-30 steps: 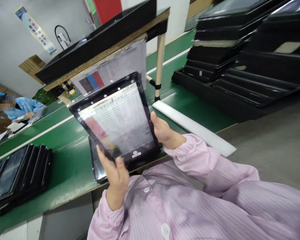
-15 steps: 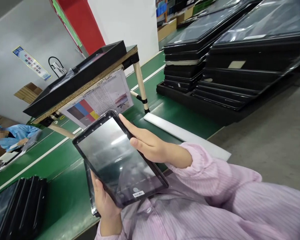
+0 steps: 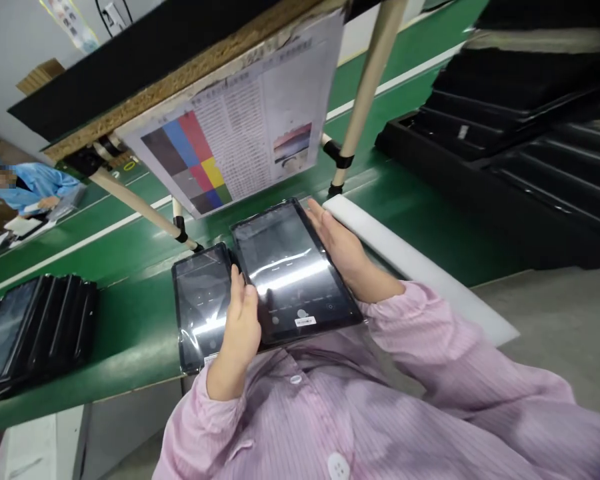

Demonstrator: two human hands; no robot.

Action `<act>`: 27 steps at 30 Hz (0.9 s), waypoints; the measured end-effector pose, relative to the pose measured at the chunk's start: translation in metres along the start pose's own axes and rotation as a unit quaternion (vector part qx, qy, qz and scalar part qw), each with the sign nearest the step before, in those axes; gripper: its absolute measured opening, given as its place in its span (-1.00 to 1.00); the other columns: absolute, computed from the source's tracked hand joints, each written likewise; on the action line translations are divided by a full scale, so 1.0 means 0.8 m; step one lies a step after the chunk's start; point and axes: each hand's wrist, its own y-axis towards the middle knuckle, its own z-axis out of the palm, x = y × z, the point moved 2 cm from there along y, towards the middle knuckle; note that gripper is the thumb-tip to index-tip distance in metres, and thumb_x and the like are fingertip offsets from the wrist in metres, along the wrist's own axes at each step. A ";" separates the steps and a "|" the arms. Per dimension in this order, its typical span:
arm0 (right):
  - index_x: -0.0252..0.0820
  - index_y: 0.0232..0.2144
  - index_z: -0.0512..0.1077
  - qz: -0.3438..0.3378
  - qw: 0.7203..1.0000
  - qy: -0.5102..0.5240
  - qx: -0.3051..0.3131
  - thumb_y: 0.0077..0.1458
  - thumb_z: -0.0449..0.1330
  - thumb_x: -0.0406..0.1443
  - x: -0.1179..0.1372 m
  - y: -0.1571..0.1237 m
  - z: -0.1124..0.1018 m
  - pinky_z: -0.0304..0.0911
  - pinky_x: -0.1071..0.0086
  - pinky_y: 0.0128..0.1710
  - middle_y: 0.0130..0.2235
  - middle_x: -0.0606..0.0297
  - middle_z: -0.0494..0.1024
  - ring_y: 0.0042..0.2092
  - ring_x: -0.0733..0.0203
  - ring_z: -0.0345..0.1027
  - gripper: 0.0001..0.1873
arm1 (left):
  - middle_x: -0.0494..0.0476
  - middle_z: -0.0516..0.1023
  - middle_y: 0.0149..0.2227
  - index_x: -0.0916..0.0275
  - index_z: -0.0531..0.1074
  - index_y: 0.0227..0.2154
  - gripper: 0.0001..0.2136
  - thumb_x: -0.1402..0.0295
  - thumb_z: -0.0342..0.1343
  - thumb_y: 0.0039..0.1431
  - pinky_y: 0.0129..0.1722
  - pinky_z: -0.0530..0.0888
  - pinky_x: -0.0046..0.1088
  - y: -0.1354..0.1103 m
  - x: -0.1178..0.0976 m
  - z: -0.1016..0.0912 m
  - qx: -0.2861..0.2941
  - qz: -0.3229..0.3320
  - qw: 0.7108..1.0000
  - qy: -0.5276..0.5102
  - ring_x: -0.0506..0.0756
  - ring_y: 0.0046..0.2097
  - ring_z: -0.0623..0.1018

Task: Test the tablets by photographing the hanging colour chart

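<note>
A black-framed tablet (image 3: pixel 290 260) lies between my two hands, its glossy screen facing up with a bright streak of reflected light. My left hand (image 3: pixel 241 327) grips its left long edge, thumb along the side. Against the right long edge presses my right hand (image 3: pixel 344 257), fingers stretched toward the far corner. A small white label sits near the tablet's bottom edge. Just left of it, a second tablet (image 3: pixel 200 293) rests on the green bench, partly covered by my left hand. Whether the held tablet touches the bench is hard to tell.
Several black tablets (image 3: pixel 40 327) lean in a row at left on the green bench (image 3: pixel 125 313). A pipe-legged stand with a printed chart (image 3: pixel 245 127) rises ahead. At right are a white foam strip (image 3: pixel 420 267) and stacked black panels (image 3: pixel 520 87). A blue-clad person (image 3: pixel 40 183) sits far left.
The tablet has come down from a raised, tilted position to lie flatter, right of the second tablet, which shows more now. My hands moved with it; the view has shifted closer to the stand.
</note>
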 end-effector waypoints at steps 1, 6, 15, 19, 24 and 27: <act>-0.18 0.46 -0.10 0.006 1.000 -0.021 -0.002 0.26 0.02 0.18 -0.010 0.007 -0.004 -0.07 0.22 0.45 0.40 0.20 0.18 0.44 0.18 0.00 -0.06 | 0.36 0.12 0.43 0.22 -0.05 0.44 -0.26 -0.10 -0.09 0.37 0.41 0.09 -0.11 -0.001 -0.002 -0.001 0.029 -0.005 1.000 0.002 0.21 0.43 0.18; 0.05 0.47 -0.12 -0.098 0.955 -0.279 0.030 0.30 -0.10 0.19 -0.018 0.009 -0.024 -0.29 0.03 0.48 0.48 0.37 -0.06 0.49 0.10 -0.23 -0.16 | 0.22 0.07 0.46 -0.02 -0.18 0.45 -0.37 0.07 -0.09 0.44 0.41 0.10 -0.09 -0.029 -0.025 -0.032 0.062 0.071 0.995 0.012 0.19 0.44 0.15; 0.23 0.10 0.50 -0.236 0.707 -0.635 0.204 0.37 -0.05 -0.01 0.002 -0.046 0.010 -0.44 -0.48 0.31 0.45 0.52 0.04 0.48 -0.32 -0.32 -0.57 | 0.29 0.34 0.00 0.13 0.51 0.10 -0.66 0.39 -0.04 0.37 0.12 0.26 0.02 -0.049 -0.005 -0.128 -0.106 0.195 0.868 0.443 0.27 0.08 0.34; 0.25 0.18 0.43 -0.240 0.743 -0.605 0.154 0.37 -0.12 0.05 0.005 -0.048 0.015 -0.37 -0.40 0.35 0.47 0.52 -0.04 0.48 -0.30 -0.30 -0.49 | 0.34 0.25 0.01 0.15 0.56 0.06 -0.66 0.39 -0.03 0.36 0.14 0.21 0.09 -0.037 -0.002 -0.139 -0.129 0.162 0.824 0.527 0.32 0.12 0.27; 0.34 0.13 0.46 -0.232 0.790 -0.562 0.079 0.36 -0.14 0.08 0.018 -0.059 0.001 -0.26 -0.31 0.40 0.45 0.60 0.02 0.47 -0.24 -0.20 -0.51 | 0.35 0.21 0.03 0.10 0.53 0.11 -0.65 0.31 -0.04 0.38 0.12 0.25 0.11 -0.023 0.011 -0.137 -0.114 0.108 0.821 0.549 0.35 0.13 0.23; 0.19 -0.01 0.57 -0.239 0.761 -0.600 0.056 0.38 -0.05 -0.04 0.014 -0.066 -0.011 -0.13 -0.31 0.35 0.42 0.45 0.14 0.45 -0.25 -0.10 -0.59 | 0.39 0.19 0.05 0.17 0.51 0.14 -0.62 0.28 -0.06 0.39 0.06 0.30 0.06 -0.022 0.018 -0.137 -0.091 0.113 0.819 0.555 0.36 0.13 0.22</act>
